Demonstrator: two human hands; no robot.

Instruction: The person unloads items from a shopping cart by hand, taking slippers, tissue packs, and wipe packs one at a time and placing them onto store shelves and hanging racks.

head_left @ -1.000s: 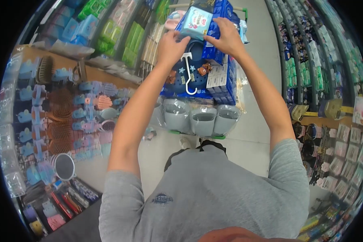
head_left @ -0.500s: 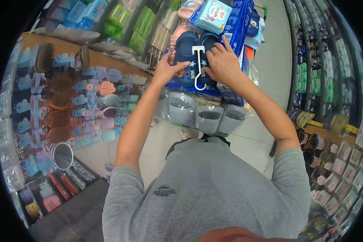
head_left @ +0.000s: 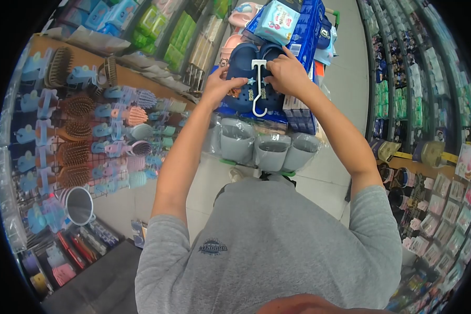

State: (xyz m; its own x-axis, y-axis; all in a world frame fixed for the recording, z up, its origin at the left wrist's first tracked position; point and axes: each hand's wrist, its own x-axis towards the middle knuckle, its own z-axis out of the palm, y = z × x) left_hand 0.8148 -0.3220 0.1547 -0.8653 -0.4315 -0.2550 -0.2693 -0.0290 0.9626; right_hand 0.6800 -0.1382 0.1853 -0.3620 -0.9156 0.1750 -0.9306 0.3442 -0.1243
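Right at the centre, it's the navy clogs [head_left: 241,68], side by side towards the near edge of the loaded cart [head_left: 336,17], toes pointing to that edge, the white hanger [head_left: 259,86] lying lengthwise between them. Left hand [head_left: 223,83] clamped on the left clog, thumb across its top by a star charm [head_left: 251,81], fingers at the outer side! Right hand [head_left: 288,73] bent over the other clog, fingertips close beside the hanger's wide end; whether they pinch anything, I cannot tell. Looks like a steadying step, both hands on the pair. A lift from here would call for a firm hold on both sides and the hook kept clear. Just beyond, towards the far edge, a light-blue packet [head_left: 278,22] lies against the big blue packs [head_left: 306,34]; pink clogs [head_left: 243,13] by the left edge. White boxes [head_left: 299,112] near the right corner, grey bins [head_left: 272,161] in clear plastic along the near edge!
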